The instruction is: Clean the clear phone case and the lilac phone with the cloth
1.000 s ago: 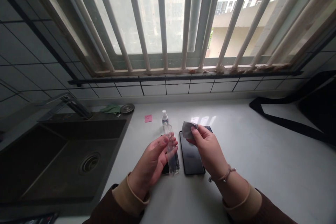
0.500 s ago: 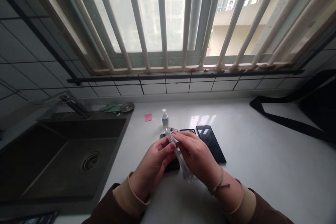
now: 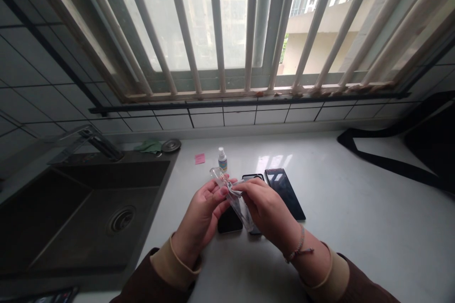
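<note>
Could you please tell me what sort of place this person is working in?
Probably an apartment kitchen: a dark sink set in a pale countertop, a tiled wall, and a barred window facing a high-rise.

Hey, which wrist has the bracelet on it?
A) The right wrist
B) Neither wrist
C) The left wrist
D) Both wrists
A. The bracelet is on the right wrist, and the left wrist has none showing.
</note>
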